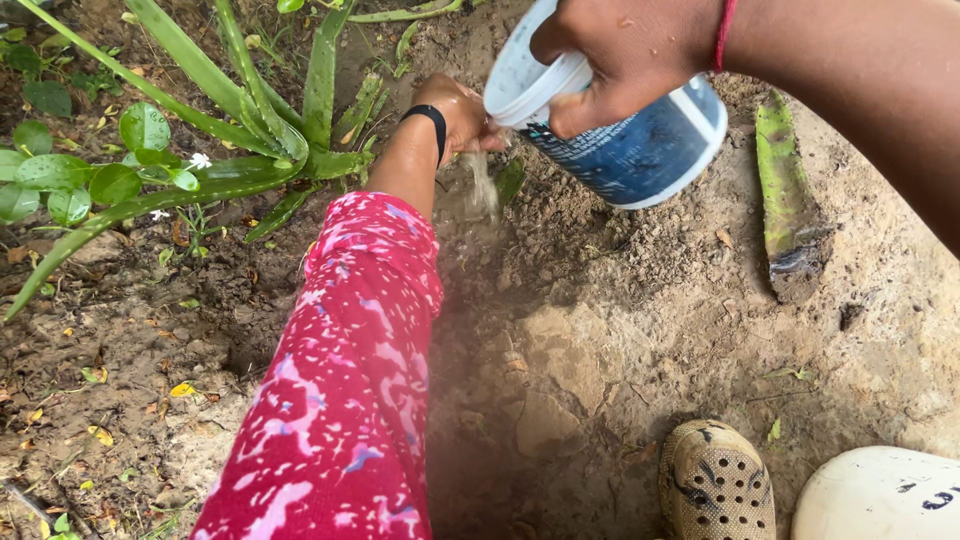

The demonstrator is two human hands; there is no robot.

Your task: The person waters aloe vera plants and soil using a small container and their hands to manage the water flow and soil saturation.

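Ground: bare, damp soil (pixel 640 330) outdoors, with scattered dry leaves; a muddy puddle is spreading below the hands.
Plant: aloe-like plant (pixel 250 110) with long green blades at upper left; small round-leaved plant (pixel 90 170) beside it.
Right hand: right hand (pixel 620 55) is clenched around the rim of a white and blue tub (pixel 630 140), which is tilted mouth-down toward the left.
Water: thin stream of water (pixel 483 185) falls from the tub's lip onto the soil.
Left hand: left hand (pixel 462 112), black band at the wrist, sits under the lip in the flow; fingers curled, and I cannot tell whether they grip anything.
Cut leaf: severed green blade (pixel 785 190) lies apart on the soil at right.
Foot: tan perforated clog (pixel 716 485) at bottom, white rounded object (pixel 880 495) just beside it.
Technique note: judged best to keep the tilt shallow so the flow stays thin and lands on the left hand, not splashing soil.
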